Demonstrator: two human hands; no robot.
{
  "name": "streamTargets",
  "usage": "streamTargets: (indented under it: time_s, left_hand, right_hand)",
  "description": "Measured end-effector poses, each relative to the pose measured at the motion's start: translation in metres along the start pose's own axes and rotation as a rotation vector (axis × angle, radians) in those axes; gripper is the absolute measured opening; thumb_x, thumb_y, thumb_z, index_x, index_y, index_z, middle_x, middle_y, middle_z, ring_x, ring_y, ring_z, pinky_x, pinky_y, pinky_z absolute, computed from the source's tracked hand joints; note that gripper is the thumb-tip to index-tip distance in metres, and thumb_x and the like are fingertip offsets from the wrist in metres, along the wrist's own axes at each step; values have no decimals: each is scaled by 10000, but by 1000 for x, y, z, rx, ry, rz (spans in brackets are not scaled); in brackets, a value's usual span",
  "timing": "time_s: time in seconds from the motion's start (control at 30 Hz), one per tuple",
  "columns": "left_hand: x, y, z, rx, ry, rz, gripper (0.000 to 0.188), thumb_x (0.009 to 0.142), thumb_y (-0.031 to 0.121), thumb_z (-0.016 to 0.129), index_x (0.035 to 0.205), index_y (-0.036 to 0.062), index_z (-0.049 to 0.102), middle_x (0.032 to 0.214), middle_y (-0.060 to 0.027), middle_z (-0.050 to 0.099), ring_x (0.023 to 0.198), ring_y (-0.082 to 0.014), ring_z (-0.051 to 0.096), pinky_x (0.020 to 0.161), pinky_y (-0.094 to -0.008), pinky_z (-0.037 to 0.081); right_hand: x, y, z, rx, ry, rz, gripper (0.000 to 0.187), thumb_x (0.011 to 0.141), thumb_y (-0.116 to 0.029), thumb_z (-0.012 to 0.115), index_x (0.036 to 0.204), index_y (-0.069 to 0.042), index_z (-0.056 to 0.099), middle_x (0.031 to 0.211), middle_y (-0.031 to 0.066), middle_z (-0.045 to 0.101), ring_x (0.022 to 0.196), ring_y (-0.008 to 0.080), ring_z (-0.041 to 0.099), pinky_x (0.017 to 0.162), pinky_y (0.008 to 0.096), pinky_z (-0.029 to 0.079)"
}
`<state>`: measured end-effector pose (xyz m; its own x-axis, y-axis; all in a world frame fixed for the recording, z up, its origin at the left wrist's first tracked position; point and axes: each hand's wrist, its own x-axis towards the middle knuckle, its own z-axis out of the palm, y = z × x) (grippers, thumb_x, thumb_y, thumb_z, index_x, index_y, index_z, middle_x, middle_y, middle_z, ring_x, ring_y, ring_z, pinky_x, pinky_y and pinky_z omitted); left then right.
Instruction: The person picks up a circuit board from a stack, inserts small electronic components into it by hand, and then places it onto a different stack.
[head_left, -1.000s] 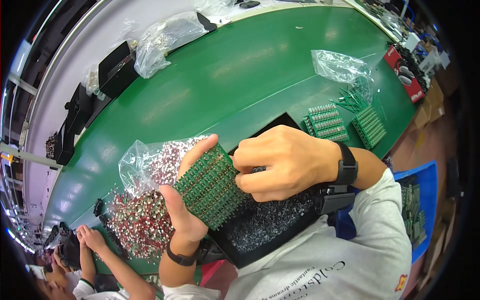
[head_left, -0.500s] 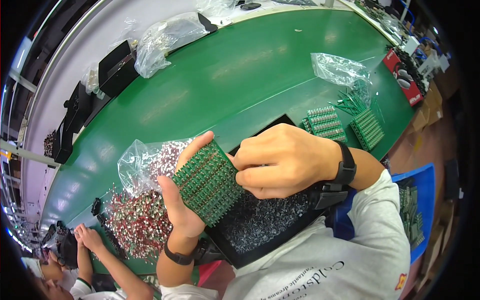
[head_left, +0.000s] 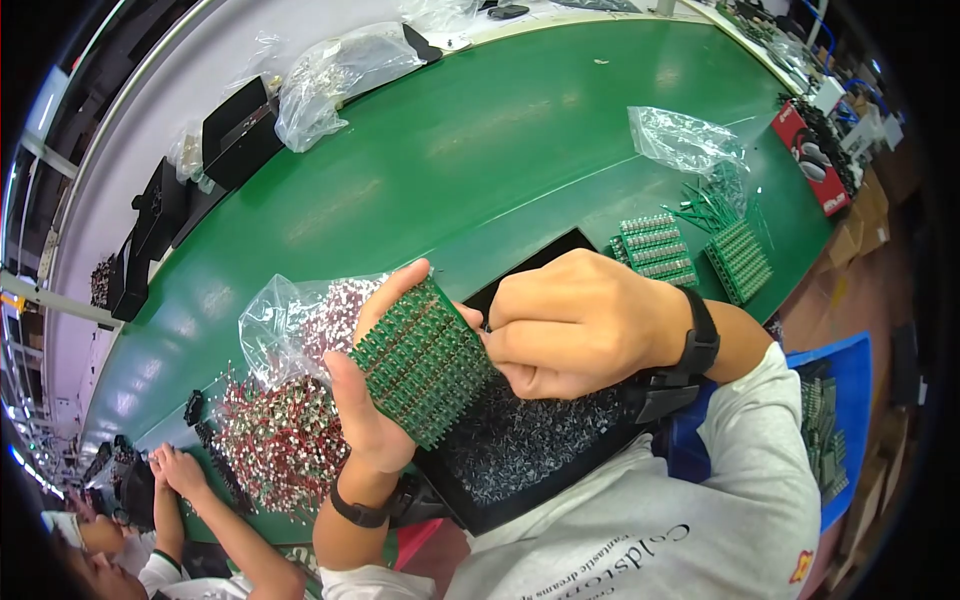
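Note:
A green circuit board panel [head_left: 422,362], with rows of small boards and comb-like edges, is gripped by its edges in my left hand [head_left: 375,420], tilted above a black tray. My right hand [head_left: 590,325] is closed in a pinch at the panel's right edge; whatever its fingertips hold is hidden. Under both hands, the black tray [head_left: 578,240] holds a heap of small dark and silvery metal parts [head_left: 530,445]. To the left lies a pile of red and white wires with pale connectors [head_left: 280,440], below a clear plastic bag [head_left: 275,325] of similar pieces.
Stacked green panels [head_left: 655,250] and another stack [head_left: 740,262] with green strips stand right on the green table [head_left: 480,130]. A blue bin [head_left: 855,400] with boards sits at my right. Black boxes [head_left: 240,135] line the far left edge. A co-worker's hands [head_left: 175,470] are at lower left.
My right hand has shifted slightly right along with the panel, its fingers curled tighter at the edge. My left hand keeps its hold on the panel.

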<state>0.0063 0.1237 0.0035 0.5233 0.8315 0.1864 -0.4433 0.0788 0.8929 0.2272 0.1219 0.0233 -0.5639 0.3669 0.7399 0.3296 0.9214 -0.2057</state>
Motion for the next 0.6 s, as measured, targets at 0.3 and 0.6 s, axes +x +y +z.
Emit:
streamTargets:
  time_s: [0.3, 0.6]
  left_hand:
    - [2, 0, 7, 93, 17, 38, 885, 994, 697, 271, 1466, -41, 394, 1231, -139, 614, 1131, -208, 598, 1010, -352, 462]
    - [0, -2, 8, 150, 27, 53, 895, 991, 706, 266, 1470, -41, 384, 1225, -128, 605, 1131, -206, 590, 1009, -347, 458]
  right_hand:
    - [-4, -2, 13, -39, -104, -20, 220, 734, -43, 760, 925, 10, 665, 837, 77, 579, 626, 206, 605, 507, 318, 516]
    - [-4, -1, 15, -18, -73, -21, 189, 722, -46, 761, 851, -3, 630, 799, 61, 548, 595, 199, 584, 482, 308, 496]
